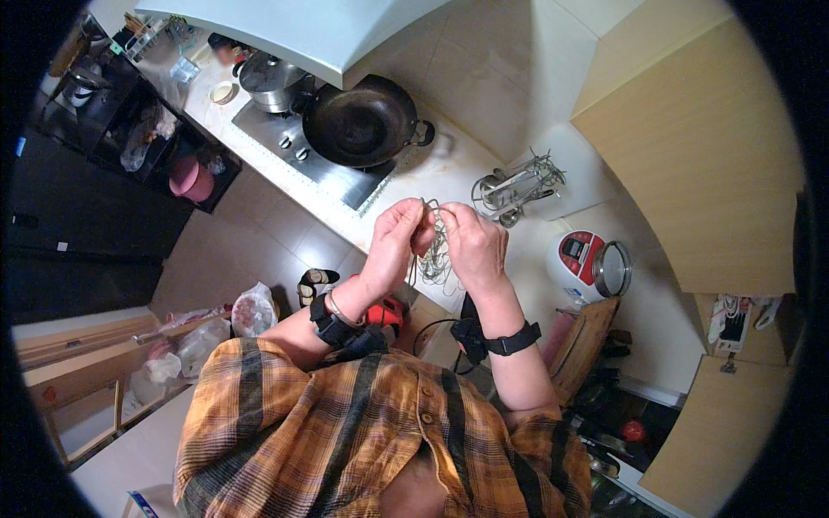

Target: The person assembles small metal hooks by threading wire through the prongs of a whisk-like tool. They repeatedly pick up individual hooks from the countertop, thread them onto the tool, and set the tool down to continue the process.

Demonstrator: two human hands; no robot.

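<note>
In front of my chest, over the counter's edge, both hands are raised close together with their fingers pinched. My left hand [393,246] grips one part of a looped bundle of thin grey-green strands [434,259]. My right hand [473,246] pinches the same bundle from the other side. A small loop stands up between the fingertips, and the tangled part hangs down between the hands. Whether the strands are wire, cord or stems I cannot tell. Dark straps with small boxes circle both wrists.
A black wok [361,121] and a lidded steel pot [272,82] stand on the stove [332,173], below a range hood [276,30]. Right of my hands are a metal wire rack [518,186] and a red-and-white rice cooker [580,259]. Plastic bags [203,345] lie at left.
</note>
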